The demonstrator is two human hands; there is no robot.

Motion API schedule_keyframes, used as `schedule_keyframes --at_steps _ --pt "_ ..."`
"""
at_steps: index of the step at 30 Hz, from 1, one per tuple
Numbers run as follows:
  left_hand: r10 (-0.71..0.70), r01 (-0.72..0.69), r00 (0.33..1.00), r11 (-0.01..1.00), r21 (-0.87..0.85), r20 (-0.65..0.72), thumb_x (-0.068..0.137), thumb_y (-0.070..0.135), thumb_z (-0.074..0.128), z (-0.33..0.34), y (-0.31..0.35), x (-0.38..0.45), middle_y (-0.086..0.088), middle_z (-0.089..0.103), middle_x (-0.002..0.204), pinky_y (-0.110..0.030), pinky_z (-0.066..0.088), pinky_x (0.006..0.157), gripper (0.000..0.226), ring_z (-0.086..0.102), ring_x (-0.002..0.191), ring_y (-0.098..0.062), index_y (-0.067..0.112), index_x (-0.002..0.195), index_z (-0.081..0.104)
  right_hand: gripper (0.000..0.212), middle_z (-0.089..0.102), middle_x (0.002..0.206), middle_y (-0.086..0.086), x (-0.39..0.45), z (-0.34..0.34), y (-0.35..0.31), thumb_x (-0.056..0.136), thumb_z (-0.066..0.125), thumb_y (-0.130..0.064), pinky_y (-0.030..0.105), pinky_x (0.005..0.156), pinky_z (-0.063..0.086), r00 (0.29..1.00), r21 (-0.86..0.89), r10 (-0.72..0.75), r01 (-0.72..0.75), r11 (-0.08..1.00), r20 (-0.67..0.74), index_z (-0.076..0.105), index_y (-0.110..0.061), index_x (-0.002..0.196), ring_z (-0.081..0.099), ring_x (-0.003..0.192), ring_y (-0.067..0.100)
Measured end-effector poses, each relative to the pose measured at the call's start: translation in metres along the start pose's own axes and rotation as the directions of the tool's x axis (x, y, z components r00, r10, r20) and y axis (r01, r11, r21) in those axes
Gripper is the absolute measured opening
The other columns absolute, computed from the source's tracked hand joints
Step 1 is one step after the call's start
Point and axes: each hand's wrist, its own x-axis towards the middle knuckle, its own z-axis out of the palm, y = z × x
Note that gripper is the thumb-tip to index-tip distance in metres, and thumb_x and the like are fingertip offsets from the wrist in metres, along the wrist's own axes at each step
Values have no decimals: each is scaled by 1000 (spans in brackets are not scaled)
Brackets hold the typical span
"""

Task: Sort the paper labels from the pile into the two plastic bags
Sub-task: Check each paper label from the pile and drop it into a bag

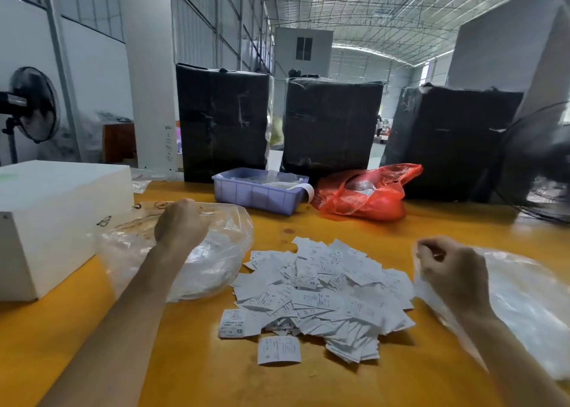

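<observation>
A: Nearest the camera, what lies on the yellow wooden table [308, 385]?
B: A pile of white printed paper labels [314, 295], between two clear plastic bags.
A: The hands?
B: Left hand [180, 223], fingers curled, over the left clear plastic bag [216, 261]; right hand [448, 271] pinches the right clear plastic bag [530, 308] at its edge.
A: Beyond?
B: A lilac plastic tray [256, 195], a red plastic bag [367, 195].
</observation>
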Motion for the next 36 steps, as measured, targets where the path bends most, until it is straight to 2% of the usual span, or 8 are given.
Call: schedule_keyframes --at_steps 3,6,11,17,20,25,32,36 --pt "220 -214 974 971 -107 49 90 22 61 10 39 -21 -9 65 83 -35 49 65 17 58 77 -22 8 82 66 17 70 97 16 14 -24 45 85 62 -7 33 71 49 964 -396 230 -161 904 134 71 -3 99 63 89 34" --pt "393 -371 911 913 -169 126 90 26 60 28 71 -50 -6 69 97 -37 51 81 22 61 91 -23 8 94 71 33 65 113 7 6 -32 74 83 69 -32 32 84 49 813 -597 460 -180 782 358 66 -12 109 58 105 26" --pt "589 -555 779 807 -202 213 91 28 59 58 95 -89 4 70 103 -31 50 80 21 62 96 -16 17 105 70 12 71 94 3 3 -26 81 86 65 -25 39 86 49 877 -455 416 -277 846 241 73 -15 85 61 90 22" --pt "627 -587 757 776 -230 183 90 26 61 65 98 -95 5 71 101 -29 50 78 20 64 94 -14 19 106 71 41 58 122 -1 2 -23 89 88 57 -17 42 96 38 860 -514 388 -180 839 331 55 -31 126 47 118 22" --pt "633 -589 752 770 -246 184 89 26 62 65 97 -95 6 71 100 -27 49 76 20 63 90 -13 18 105 71 27 57 116 -4 -3 -17 89 91 53 -19 38 86 34 878 -547 327 -92 832 349 68 -36 106 45 113 20" --pt "628 -585 762 772 -249 157 89 25 63 62 98 -96 5 72 100 -21 40 66 19 62 85 -12 18 105 72 22 61 99 0 -2 -14 94 94 42 -20 32 75 34 944 -538 230 -69 840 237 64 -15 93 52 94 20" --pt "632 -571 761 760 -311 146 88 22 65 58 100 -99 4 73 98 -20 44 67 18 62 78 -10 16 102 73 12 70 80 14 7 -18 84 87 59 -7 27 63 45 956 -11 286 -287 958 -71 65 2 83 61 71 24" --pt "637 -543 759 734 -408 136 86 19 68 58 103 -99 2 73 93 -9 41 63 18 56 69 -3 13 102 73 9 71 78 14 16 -25 69 80 69 -3 22 55 53 882 492 469 -390 779 -43 67 3 87 68 71 25"
